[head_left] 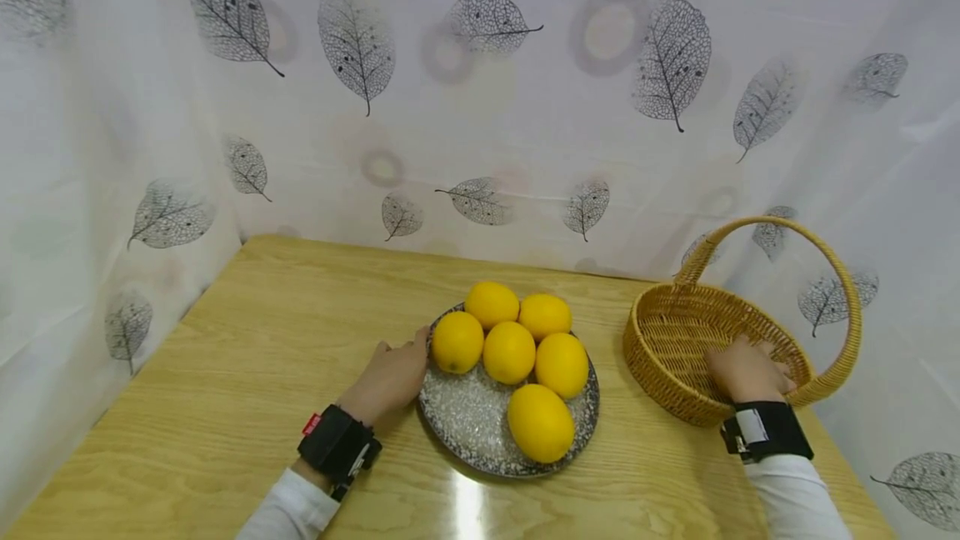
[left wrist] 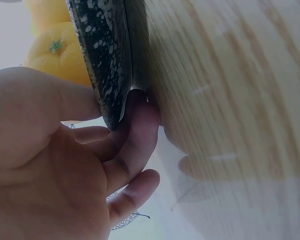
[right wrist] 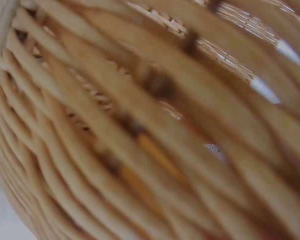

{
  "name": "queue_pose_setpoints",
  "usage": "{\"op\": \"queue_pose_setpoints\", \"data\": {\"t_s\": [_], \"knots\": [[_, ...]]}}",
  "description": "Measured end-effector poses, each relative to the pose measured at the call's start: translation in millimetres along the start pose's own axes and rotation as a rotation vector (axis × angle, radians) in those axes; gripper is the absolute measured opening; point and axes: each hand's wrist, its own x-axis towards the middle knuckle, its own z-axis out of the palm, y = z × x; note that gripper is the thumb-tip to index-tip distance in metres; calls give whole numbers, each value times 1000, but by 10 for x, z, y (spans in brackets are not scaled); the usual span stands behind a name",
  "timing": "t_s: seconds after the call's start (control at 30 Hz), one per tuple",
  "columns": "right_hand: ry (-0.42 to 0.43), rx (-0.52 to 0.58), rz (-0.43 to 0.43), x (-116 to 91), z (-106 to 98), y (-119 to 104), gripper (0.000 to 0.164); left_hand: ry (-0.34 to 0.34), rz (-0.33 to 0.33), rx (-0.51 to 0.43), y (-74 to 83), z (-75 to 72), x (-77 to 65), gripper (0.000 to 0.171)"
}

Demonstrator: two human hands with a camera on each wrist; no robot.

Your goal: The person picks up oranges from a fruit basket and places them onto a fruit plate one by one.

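Observation:
Several oranges (head_left: pixel 509 353) sit on a round speckled plate (head_left: pixel 465 415) in the middle of the table. My left hand (head_left: pixel 393 377) grips the plate's left rim. In the left wrist view, the thumb lies along the upper side and curled fingers (left wrist: pixel 142 130) reach beneath the edge. To the right, my right hand (head_left: pixel 746 369) reaches palm down into a wicker basket (head_left: pixel 645 357). Its fingertips are mostly hidden behind the hand. Through the weave, the right wrist view shows orange patches; I cannot tell whether the hand holds that orange thing.
The basket's tall arched handle (head_left: pixel 843 290) rises above the right forearm. A pale wooden table (head_left: pixel 247 340) lies under everything. Leaf-printed white curtains (head_left: pixel 487 132) hang behind the table and along both sides.

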Motion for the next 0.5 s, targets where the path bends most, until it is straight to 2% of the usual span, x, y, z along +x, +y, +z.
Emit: {"op": "queue_pose_setpoints", "data": {"t_s": [0.17,0.5], "knots": [[-33,-24,21,-4,30,-6,81,-6,-4,2,-2,24,14,45],[-46,-26,-50,-100,36,-36,86,-12,-11,15,-6,39,21,45]]}}
